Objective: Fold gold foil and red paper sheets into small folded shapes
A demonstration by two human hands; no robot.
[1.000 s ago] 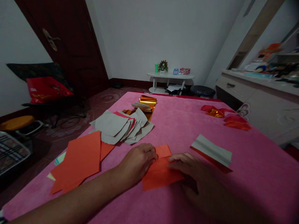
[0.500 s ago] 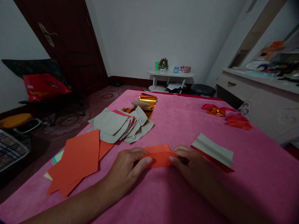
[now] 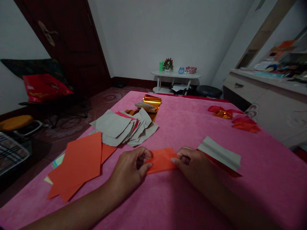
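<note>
A folded piece of orange paper lies on the pink tablecloth between my two hands. My left hand pinches its left edge, thumb in front and fingers curled behind. At its right edge my right hand grips the paper between thumb and bent forefinger. To the right of that hand rests a creased sheet, grey on top with an orange underside. Orange sheets are piled left of my left hand, and a fanned stack of grey-backed paper lies beyond them.
A roll of gold foil sits behind the grey stack. Red and gold crumpled pieces lie at the table's far right. Past the table stand a small white side table, a chair with a red bag and a white cabinet.
The raised front fold of the orange paper now lies flatter, and one broad face shows. My fingers have shifted to its side edges.
</note>
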